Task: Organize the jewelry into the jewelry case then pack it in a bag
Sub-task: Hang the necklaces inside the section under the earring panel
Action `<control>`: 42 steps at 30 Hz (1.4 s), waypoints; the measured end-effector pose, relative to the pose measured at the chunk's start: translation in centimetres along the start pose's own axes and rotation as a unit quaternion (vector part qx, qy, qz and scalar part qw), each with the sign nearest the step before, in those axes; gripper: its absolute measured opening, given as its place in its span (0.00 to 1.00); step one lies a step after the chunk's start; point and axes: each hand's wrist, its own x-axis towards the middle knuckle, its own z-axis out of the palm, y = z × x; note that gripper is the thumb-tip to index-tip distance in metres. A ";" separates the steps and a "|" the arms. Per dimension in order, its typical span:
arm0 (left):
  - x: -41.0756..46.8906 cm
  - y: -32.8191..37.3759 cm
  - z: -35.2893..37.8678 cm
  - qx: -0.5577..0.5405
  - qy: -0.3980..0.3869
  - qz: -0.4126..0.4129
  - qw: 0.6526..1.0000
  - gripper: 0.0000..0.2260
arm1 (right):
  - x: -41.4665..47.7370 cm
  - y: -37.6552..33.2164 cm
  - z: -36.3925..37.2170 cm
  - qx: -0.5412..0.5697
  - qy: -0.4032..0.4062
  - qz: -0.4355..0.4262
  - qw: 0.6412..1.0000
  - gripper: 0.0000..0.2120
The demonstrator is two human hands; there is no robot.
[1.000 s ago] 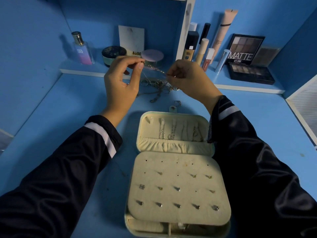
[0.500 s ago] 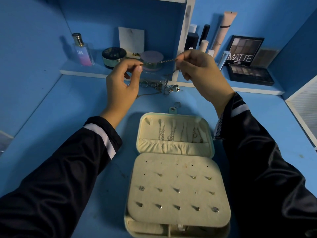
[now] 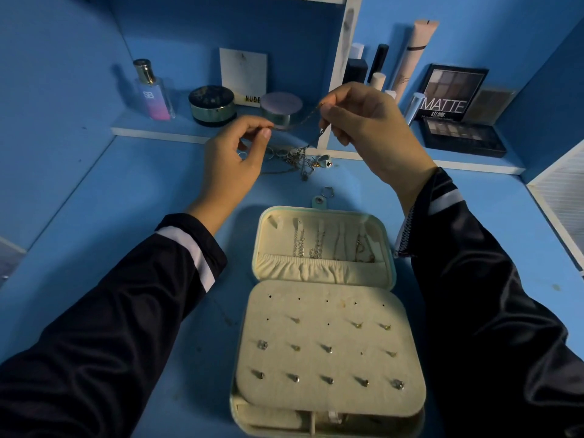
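Observation:
An open cream jewelry case (image 3: pixel 325 276) lies on the blue desk, with chains hanging in its lid and several stud earrings on its padded panel. Above the desk, my left hand (image 3: pixel 235 159) and my right hand (image 3: pixel 363 128) each pinch an end of a thin chain (image 3: pixel 297 121) stretched between them. Part of the chain dangles below my right hand toward a tangled pile of loose jewelry (image 3: pixel 300 158) behind the case. A small ring (image 3: pixel 328 191) lies by the case's snap tab.
A raised shelf at the back carries a perfume bottle (image 3: pixel 151 90), two round jars (image 3: pixel 211 104), cosmetic tubes (image 3: pixel 414 55) and an eyeshadow palette (image 3: pixel 458 121). A white divider post (image 3: pixel 343 58) rises behind my hands. A white unit (image 3: pixel 559 197) borders the desk at right.
Both hands have lifted and spread apart, pulling the chain up from the jewelry pile and stretching it between them. The case has not moved.

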 end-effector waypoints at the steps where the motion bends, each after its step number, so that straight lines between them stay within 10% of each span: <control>1: 0.0 0.0 0.0 -0.002 -0.001 -0.003 1.000 0.07 | 0.0 0.0 -0.1 0.000 0.007 0.001 1.000 0.04; 42: -0.2 0.2 0.6 -0.090 -0.152 -0.079 0.981 0.03 | 0.0 -0.4 0.5 0.029 0.062 -0.023 0.997 0.04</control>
